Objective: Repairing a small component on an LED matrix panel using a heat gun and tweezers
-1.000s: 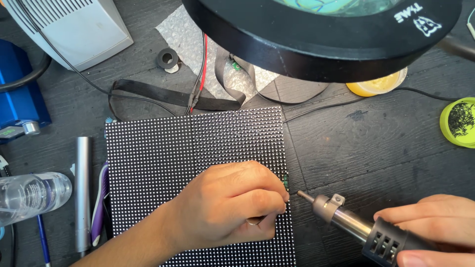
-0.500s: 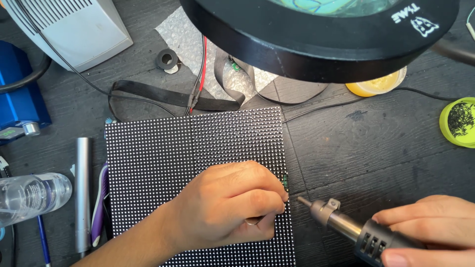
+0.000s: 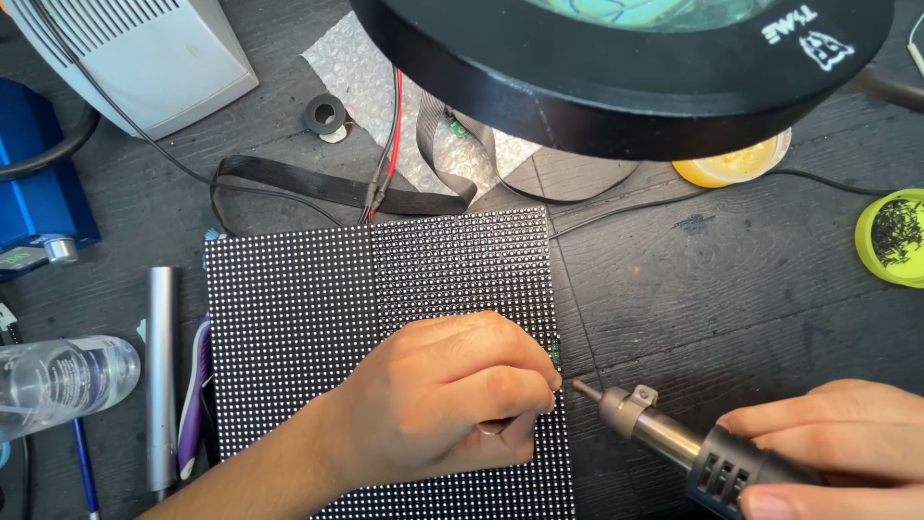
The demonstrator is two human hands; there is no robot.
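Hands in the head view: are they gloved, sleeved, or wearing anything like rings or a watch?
Both are bare. The left hand shows no glove or ring, and the forearm behind it is uncovered to the frame edge, with no sleeve or watch in view. The right hand is also ungloved and ringless; its wrist lies outside the picture.

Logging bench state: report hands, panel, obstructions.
Left hand rests on dotted panel, pinching a small tool. Right hand grips hot-air tool, nozzle at panel's right edge. Magnifier lamp overhangs.
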